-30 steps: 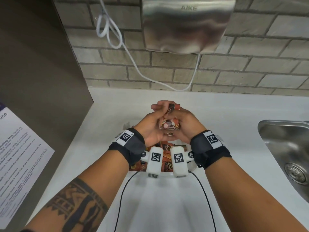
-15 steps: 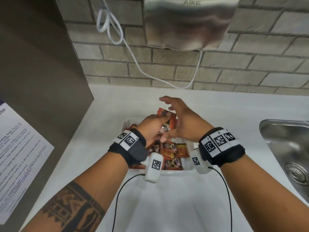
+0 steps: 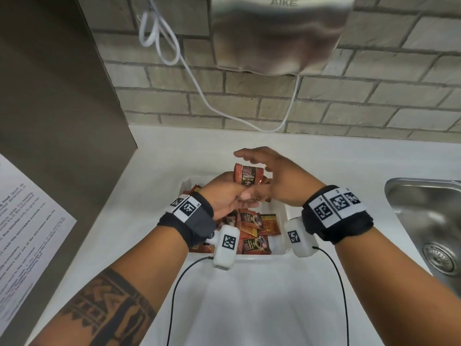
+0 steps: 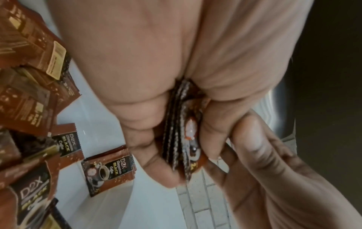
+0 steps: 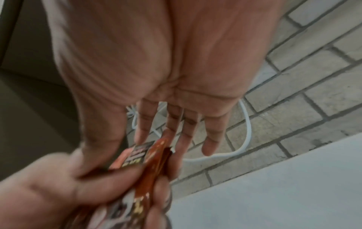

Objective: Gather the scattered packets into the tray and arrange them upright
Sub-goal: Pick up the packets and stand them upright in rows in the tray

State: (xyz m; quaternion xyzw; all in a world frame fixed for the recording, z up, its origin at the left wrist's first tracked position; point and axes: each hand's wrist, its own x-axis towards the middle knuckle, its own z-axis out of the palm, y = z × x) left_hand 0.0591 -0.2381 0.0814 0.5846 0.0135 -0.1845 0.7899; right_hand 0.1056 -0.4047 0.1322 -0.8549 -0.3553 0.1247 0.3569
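White counter (image 3: 154,208) under a brick wall, steel sink (image 3: 424,211) at right, hand dryer (image 3: 277,33) overhead. Left hand (image 3: 224,196) grips a small stack of packets (image 3: 248,177) held upright above the white tray (image 3: 280,216), thumb on one face and curled fingers on the other; left wrist view shows several packet edges (image 4: 176,139) sandwiched together. Right hand (image 3: 279,176) is beside the stack with fingers straight and spread, holding nothing; right wrist view shows its palm (image 5: 156,62) empty. More loose packets (image 3: 252,231) lie flat and jumbled in the tray, none standing. These look light, thin, floppy foil sachets with slick faces, so a stack probably fans or slips unless pinched firmly across the flat faces near the middle. Crimped end seals look stiffer, likely good for squaring edges. Not fragile; squeezing is fine.
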